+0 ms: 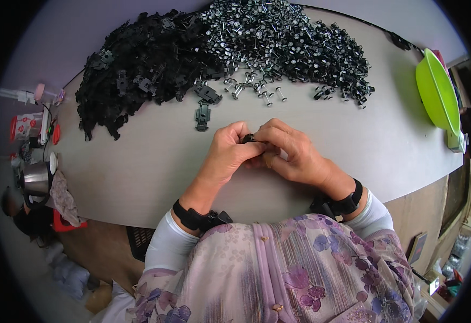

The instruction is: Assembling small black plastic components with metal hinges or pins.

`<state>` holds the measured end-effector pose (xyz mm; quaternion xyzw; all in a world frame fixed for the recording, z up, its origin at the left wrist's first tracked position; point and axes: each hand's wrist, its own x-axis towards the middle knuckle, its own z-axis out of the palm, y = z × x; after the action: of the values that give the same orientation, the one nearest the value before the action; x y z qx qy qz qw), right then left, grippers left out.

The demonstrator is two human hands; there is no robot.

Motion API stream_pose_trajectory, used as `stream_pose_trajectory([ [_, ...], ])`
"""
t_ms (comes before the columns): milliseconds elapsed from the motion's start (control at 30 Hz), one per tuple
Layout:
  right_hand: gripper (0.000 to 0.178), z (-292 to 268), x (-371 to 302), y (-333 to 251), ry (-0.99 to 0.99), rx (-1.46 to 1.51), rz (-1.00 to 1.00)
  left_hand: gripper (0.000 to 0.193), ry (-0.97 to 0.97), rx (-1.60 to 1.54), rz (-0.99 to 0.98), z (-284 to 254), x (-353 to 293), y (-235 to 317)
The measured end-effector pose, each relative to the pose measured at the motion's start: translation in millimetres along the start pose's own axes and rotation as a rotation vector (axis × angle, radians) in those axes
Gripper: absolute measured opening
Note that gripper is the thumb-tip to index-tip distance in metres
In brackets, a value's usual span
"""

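My left hand [225, 151] and my right hand [294, 153] meet over the table. Between their pinched fingertips is a small black plastic part [248, 138], mostly covered by the fingers. Just beyond my left hand lies a flat black toy-car chassis [202, 117], with another black chassis [207, 93] farther back. Several loose wheel axles [267, 97], each a metal rod with a small wheel at both ends, are scattered beyond my hands.
A large heap of black chassis parts [138, 70] covers the far left of the table [127, 177]. Beside it spreads a heap of wheel axles [267, 37]. A lime-green basin [439, 91] stands at the right edge. A metal kettle [36, 178] and a cloth [63, 199] are at the left.
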<state>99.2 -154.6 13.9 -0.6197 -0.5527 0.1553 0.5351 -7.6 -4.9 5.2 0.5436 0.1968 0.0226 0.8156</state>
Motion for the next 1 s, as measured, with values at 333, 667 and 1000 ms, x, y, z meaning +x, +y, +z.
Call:
stream_pose_trajectory([
  [333,0.023,-39,23,53,0.128,-0.671,-0.087,0.02,0.475,0.599,0.042,-103,-74,36],
  [667,0.011,-46,12,37,-0.025,-0.589,0.096,0.031,0.541,1.532,0.268,-59,6,46],
  [1000,0.012,-42,8,28,0.009,-0.445,0.183,0.03,0.37,0.539,0.026,-51,2,27],
])
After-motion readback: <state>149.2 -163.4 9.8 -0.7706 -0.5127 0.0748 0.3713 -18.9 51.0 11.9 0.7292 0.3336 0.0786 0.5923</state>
